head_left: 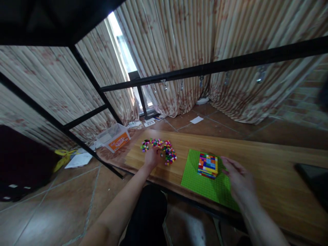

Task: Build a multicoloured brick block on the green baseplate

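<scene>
My left hand point(152, 157) reaches into a loose heap of small coloured toy bricks point(170, 155) on the wooden tabletop. Its fingers are bent together at the heap's near side; what is between them is too small to make out. To the right lies a green studded baseplate point(191, 171). On it stands a low square block built of many-coloured bricks point(208, 165), with yellow along its right edge. My right hand point(238, 174) hovers over the plate's right side, just beside the built block, with thumb and fingers apart and nothing visible in them.
The wooden table point(271, 167) runs across the view, with a dark flat device point(312, 181) at its right end. Beyond its left end stands a clear plastic box point(114, 138) with an orange label. Black metal bars point(179, 73) cross before the curtains. Papers point(196, 120) lie on the tiled floor.
</scene>
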A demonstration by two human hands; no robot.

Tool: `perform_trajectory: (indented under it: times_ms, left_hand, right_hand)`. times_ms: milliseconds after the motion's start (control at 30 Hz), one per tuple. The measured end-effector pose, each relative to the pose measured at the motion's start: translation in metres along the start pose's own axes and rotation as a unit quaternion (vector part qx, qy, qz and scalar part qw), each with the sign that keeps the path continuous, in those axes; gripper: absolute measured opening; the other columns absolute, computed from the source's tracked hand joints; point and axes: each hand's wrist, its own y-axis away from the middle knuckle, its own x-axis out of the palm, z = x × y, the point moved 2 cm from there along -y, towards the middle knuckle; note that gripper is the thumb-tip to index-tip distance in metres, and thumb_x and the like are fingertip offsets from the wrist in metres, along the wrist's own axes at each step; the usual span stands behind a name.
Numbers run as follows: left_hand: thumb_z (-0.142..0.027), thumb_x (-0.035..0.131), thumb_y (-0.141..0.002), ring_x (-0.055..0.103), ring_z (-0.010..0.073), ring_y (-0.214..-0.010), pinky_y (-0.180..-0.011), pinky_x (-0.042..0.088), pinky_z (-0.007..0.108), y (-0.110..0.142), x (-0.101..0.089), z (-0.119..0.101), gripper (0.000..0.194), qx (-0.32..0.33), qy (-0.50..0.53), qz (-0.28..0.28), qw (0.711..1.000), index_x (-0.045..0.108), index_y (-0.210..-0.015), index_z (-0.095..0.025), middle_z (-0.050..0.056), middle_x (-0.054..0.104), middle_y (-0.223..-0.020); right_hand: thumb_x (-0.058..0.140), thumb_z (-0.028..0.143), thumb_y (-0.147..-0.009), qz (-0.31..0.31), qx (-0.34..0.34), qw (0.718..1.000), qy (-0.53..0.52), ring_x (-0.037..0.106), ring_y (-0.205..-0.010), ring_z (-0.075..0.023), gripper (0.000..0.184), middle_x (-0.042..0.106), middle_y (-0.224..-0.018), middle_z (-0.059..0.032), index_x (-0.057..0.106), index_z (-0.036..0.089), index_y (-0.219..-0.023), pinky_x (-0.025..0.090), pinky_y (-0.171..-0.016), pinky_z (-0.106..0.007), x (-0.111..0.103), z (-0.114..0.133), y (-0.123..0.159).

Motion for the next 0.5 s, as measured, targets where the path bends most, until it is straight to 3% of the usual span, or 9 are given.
perform_trajectory:
  times_ms: [267, 500]
  left_hand:
    - [-0.012, 0.049, -0.083, 0.060, 0.0254, -0.106, -0.095, 0.044, 0.035, -0.029, -0.001, -0.001, 0.035, 0.041, -0.108, 0.037, 0.993, 0.070, -0.111, -0.017, 0.013, 0.066, -0.114]
    - [-0.016, 0.057, -0.081, 0.061, 0.0258, -0.100, -0.089, 0.045, 0.036, -0.048, 0.007, -0.003, 0.020, 0.070, -0.102, 0.076, 0.989, 0.074, -0.091, -0.018, 0.013, 0.066, -0.104]
  right_hand:
    - [0.078, 0.042, -0.058, 0.031, 0.015, 0.999, -0.002, 0.063, -0.079, -0.0193, 0.028, 0.073, -0.085, -0.0050, 0.075, 0.022, -0.078, 0.047, -0.066, -0.032, 0.004, 0.001, 0.003]
    - [0.077, 0.040, -0.060, 0.037, 0.015, 0.999, 0.011, 0.063, -0.078, -0.0180, 0.028, 0.073, -0.085, -0.0046, 0.075, 0.021, -0.081, 0.049, -0.069, -0.032, 0.003, -0.001, 0.002]
